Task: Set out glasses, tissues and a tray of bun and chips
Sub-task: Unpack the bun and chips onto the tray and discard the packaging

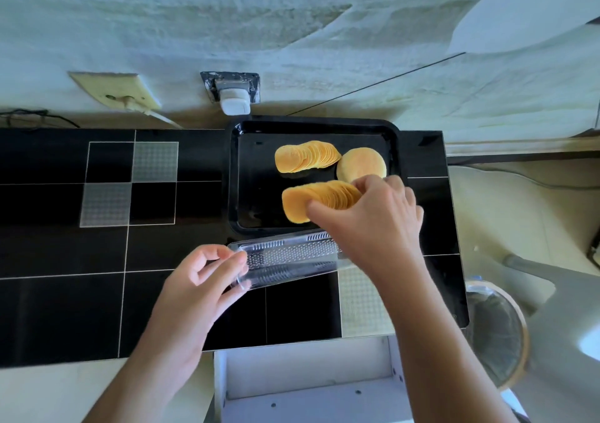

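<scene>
A black tray (pixel 313 126) sits on the black tiled counter against the wall. In it lie a fanned row of chips (pixel 305 157), a pale round bun (pixel 360 164) to their right, and a second row of chips (pixel 316 200) nearer me. My right hand (pixel 373 216) grips the right end of that nearer row, thumb in front and fingers behind. My left hand (pixel 201 279) pinches the left end of a clear plastic chip sleeve (pixel 289 262) that lies just in front of the tray. No glasses or tissues are in view.
A white open drawer (pixel 308 380) juts out under the counter's front edge. A wall socket with a white plug (pixel 234 104) is behind the tray. A round fan (pixel 496 328) and a grey chair part (pixel 558 299) stand to the right of the counter.
</scene>
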